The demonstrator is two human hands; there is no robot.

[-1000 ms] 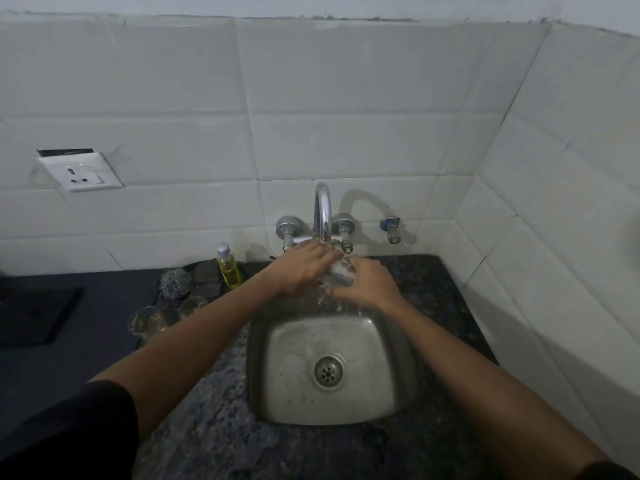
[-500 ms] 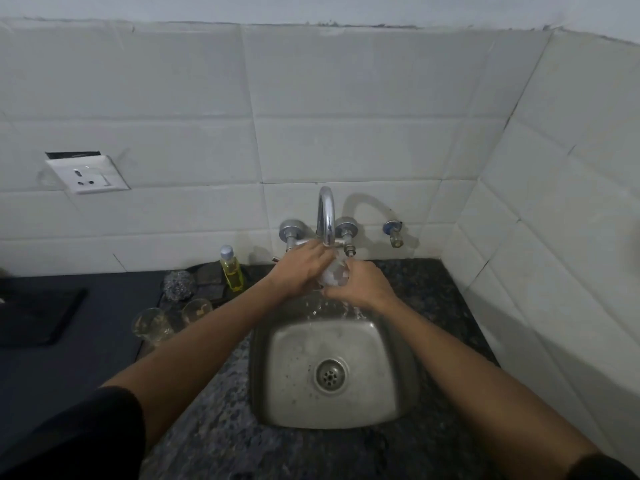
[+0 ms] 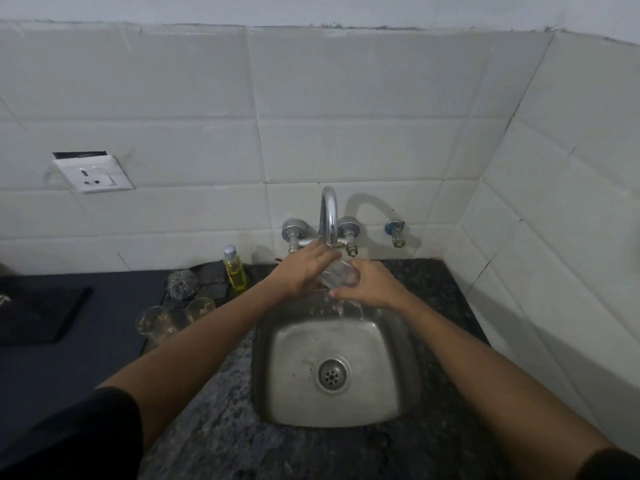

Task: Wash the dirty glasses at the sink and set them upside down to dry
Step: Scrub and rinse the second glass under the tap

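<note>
Against the white tiled wall (image 3: 346,98), a dark speckled stone table (image 3: 225,427) is seen, with a square stainless-steel sink (image 3: 391,393) sunk into it. Under the curved chrome tap (image 3: 328,216), a clear drinking glass (image 3: 337,273) is held tilted above the sink's far edge, the left hand (image 3: 303,271) wrapped over it and the right hand (image 3: 372,284) closed on its other side. Two more clear glasses (image 3: 156,322) are stood upright left of the sink, near a steel scouring pad (image 3: 180,284) and a small yellow soap bottle (image 3: 233,270).
</note>
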